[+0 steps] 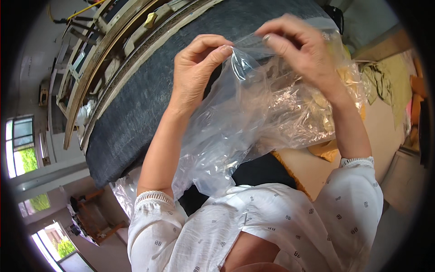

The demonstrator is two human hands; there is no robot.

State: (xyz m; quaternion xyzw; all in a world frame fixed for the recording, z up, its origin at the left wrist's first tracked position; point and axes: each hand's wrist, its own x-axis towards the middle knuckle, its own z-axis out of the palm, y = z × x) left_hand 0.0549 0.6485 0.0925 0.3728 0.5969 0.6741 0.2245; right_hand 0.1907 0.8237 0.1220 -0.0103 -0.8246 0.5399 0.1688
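A large clear plastic bag hangs between my raised hands and spreads down toward my lap. My left hand pinches its upper edge between thumb and forefinger. Slightly higher and to the right, my right hand is closed with thumb and fingers at the same edge, a little blurred by motion. Between the two hands a thin strip of the film is stretched. More crinkled, shiny plastic lies under my right forearm, with something yellowish showing through it.
Behind the bag runs a long dark padded surface. Wooden frames and rails stand along its far left side. A pale board and olive cloth lie to the right. Windows are at the left.
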